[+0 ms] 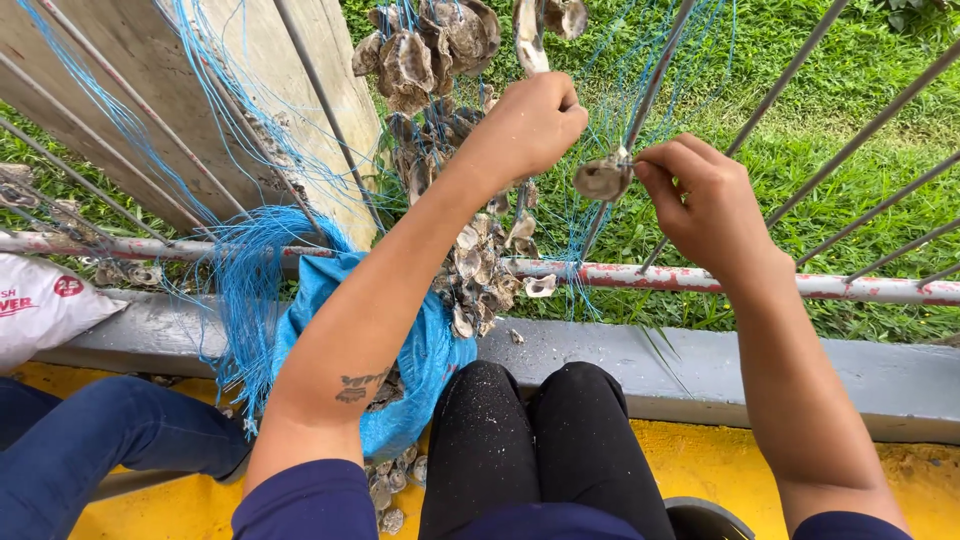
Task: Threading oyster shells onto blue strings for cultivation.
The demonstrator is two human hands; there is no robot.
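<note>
My left hand is raised and closed around thin blue string, just below a hanging cluster of grey oyster shells. My right hand pinches a single oyster shell and the blue line at it, between thumb and fingers. The two hands are close together, the shell between them. More strung shells dangle under my left forearm against the metal railing.
A blue bag with loose shells lies by my knees, next to a bundle of blue string. Another person's leg in blue trousers is at left, near a white sack. Grass lies beyond the railing; a wooden plank leans at upper left.
</note>
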